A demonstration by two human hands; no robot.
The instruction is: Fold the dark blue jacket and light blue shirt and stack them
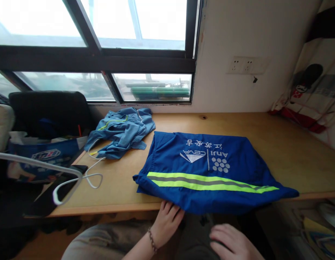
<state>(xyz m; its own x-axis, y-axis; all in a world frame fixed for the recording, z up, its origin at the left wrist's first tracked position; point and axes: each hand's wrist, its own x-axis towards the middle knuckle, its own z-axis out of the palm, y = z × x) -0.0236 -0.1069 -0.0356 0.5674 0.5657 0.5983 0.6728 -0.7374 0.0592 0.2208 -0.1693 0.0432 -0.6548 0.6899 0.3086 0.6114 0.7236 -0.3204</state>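
Note:
A dark blue work garment (210, 169) with a yellow-green reflective stripe and white printed logo lies spread flat on the wooden table (278, 144). Its near hem hangs over the table's front edge. My left hand (167, 220) reaches up to that hem at its left part, fingertips tucked under the cloth. My right hand (232, 242) sits lower, below the table edge, fingers curled down over dark cloth in my lap. A lighter blue garment (124, 131) lies crumpled at the table's back left.
A white clothes hanger (61, 180) lies across a dark flat object at the table's left end. A black chair (48, 112) and a blue printed bag (45, 155) stand left. A window runs behind, a wall socket (241, 65) at right, and hanging fabric (310, 90) at far right.

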